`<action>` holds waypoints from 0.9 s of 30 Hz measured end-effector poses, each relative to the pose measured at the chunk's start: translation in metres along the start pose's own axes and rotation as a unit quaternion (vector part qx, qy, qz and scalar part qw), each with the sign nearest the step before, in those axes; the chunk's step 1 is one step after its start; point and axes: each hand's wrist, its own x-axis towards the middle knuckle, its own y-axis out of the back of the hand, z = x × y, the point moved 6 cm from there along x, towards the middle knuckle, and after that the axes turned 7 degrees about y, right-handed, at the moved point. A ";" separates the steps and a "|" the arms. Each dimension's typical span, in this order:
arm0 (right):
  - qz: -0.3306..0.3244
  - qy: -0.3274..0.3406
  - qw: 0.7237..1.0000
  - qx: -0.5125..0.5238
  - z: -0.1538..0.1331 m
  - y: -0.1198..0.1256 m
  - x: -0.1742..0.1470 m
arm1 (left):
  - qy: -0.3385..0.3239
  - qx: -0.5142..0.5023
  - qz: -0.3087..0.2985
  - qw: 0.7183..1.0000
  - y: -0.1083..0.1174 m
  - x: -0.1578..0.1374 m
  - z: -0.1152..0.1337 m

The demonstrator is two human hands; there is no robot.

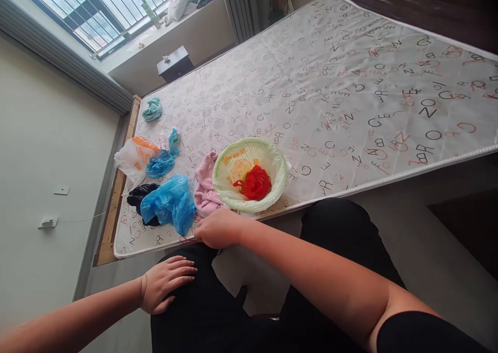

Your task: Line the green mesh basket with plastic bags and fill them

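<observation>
My left hand [169,284] lies flat on my left knee, fingers stretched out. At the mattress edge, my right hand [218,227] is closed, just below a crumpled pink towel [204,184]; what its fingers hold, if anything, is hidden. Right of the towel stands a pale green basket [280,187] lined with a plastic bag, with a crumpled red plastic bag [257,182] inside. Left of my right hand lie a blue plastic bag [169,202] and a black plastic bag [138,196]. Behind them are a white and orange bag [134,158] and another blue bag [160,163].
A letter-printed mattress [330,98] on a wooden frame [112,233] stretches before me. A teal cloth [152,109] lies near its far left corner. Beyond it stand a small dark nightstand [175,64] and a barred window [105,10]. A cord [80,220] runs from the wall.
</observation>
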 end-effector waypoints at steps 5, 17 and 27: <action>-0.042 0.015 0.999 0.028 -0.004 -0.010 0.005 | -0.004 0.013 0.006 1.000 0.000 -0.009 -0.002; -0.060 0.013 0.997 0.039 0.003 -0.015 0.011 | -0.035 0.065 0.001 0.997 0.000 -0.016 -0.004; -0.070 -0.026 0.997 0.022 0.006 -0.018 0.003 | -0.036 0.069 0.000 0.997 -0.002 -0.014 -0.005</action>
